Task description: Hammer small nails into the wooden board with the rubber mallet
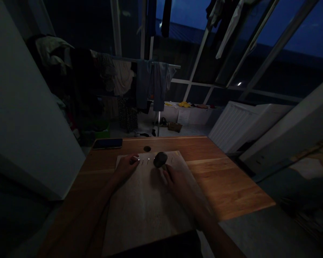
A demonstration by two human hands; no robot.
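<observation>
A pale wooden board (142,204) lies on the wooden table in front of me. Several thin upright nails (148,161) stand in a row near its far edge, with glints on some tips. At the left end of that row, my left hand (126,166) is closed, thumb and fingertips pinching what looks like a nail with a bright tip. My right hand (174,178) grips the short handle of a mallet (160,159). The mallet's dark, bulky head is over the right part of the row and hides some of it. Dim light blurs the finer details.
A phone (108,143) lies at the table's (215,179) far left corner, left of a round dark hole (147,148). Beyond stands a drying rack (158,122) hung with clothes. White panels flank the table, and a ridged white unit (233,125) is at the right.
</observation>
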